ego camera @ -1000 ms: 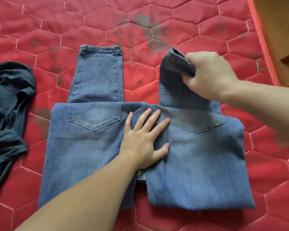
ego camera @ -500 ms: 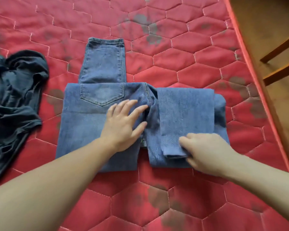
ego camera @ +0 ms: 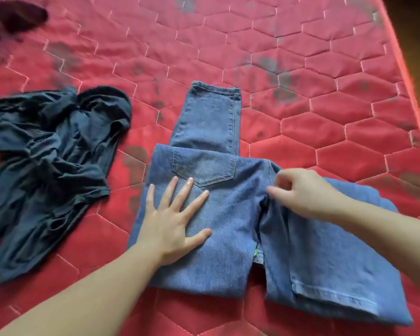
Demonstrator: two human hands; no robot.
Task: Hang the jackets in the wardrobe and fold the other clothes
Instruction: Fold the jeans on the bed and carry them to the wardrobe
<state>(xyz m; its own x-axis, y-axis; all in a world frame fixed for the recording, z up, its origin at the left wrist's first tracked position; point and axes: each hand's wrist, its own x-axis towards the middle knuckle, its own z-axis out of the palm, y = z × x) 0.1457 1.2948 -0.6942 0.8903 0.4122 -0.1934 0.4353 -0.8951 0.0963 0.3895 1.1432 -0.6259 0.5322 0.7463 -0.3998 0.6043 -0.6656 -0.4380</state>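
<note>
A pair of blue jeans (ego camera: 230,214) lies back side up on the red quilted mattress (ego camera: 252,44). Its right leg is folded down over the seat, the hem near the front edge. The left leg still reaches away from me. My left hand (ego camera: 177,219) presses flat on the left half below the back pocket, fingers spread. My right hand (ego camera: 298,192) hovers over the centre seam with loosely curled fingers; whether it pinches the denim is unclear.
A crumpled dark blue garment (ego camera: 46,161) lies on the mattress to the left of the jeans. A dark maroon cloth (ego camera: 7,23) sits blurred at the far left corner. The mattress edge (ego camera: 407,76) runs down the right side.
My right hand left the folded leg's hem and came up to the centre seam. My left hand slid from the middle to the left half of the jeans.
</note>
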